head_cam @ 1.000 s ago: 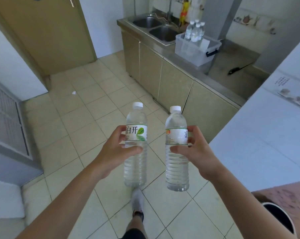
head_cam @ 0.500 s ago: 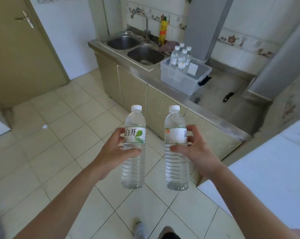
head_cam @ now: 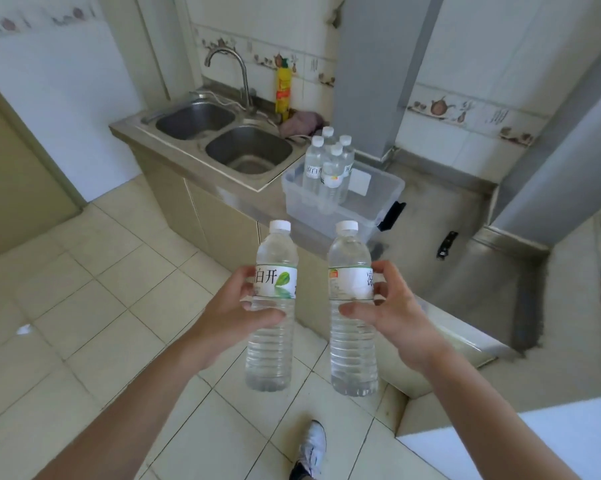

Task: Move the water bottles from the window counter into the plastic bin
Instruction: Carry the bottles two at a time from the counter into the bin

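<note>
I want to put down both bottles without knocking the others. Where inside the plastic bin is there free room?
The four bottles crowd the plastic bin at its end nearest the sink. The floor looks bare from them to the end wall with the black latch, past the white label. The counter right of the bin is also bare.

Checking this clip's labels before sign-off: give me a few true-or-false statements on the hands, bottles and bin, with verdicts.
1. Each hand grips one bottle upright. True: left hand, right hand.
2. The plastic bin holds no bottles. False: four capped bottles stand in it.
3. The bin sits on the counter right of the sink. True.
4. The left-hand bottle has lost its cap. False: its white cap is on.
5. The right-hand bottle is inside the bin. False: it is in the air, short of it.
</note>
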